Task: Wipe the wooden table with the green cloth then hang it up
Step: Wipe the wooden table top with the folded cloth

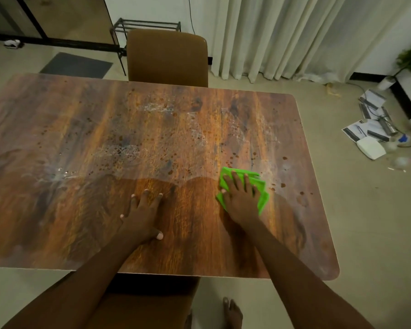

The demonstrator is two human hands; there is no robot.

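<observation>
The right hand (241, 195) lies flat with fingers spread on the folded green cloth (261, 188), pressing it to the wooden table (81, 129) near the right end — a broad palm likely gives even pressure for wiping. The left hand (142, 212) rests open on bare wood just beside it, fingers splayed, probably bracing the lean forward. Brown spots and pale smears cover the far half — most wiping seems undone, and the hanging comes later.
</observation>
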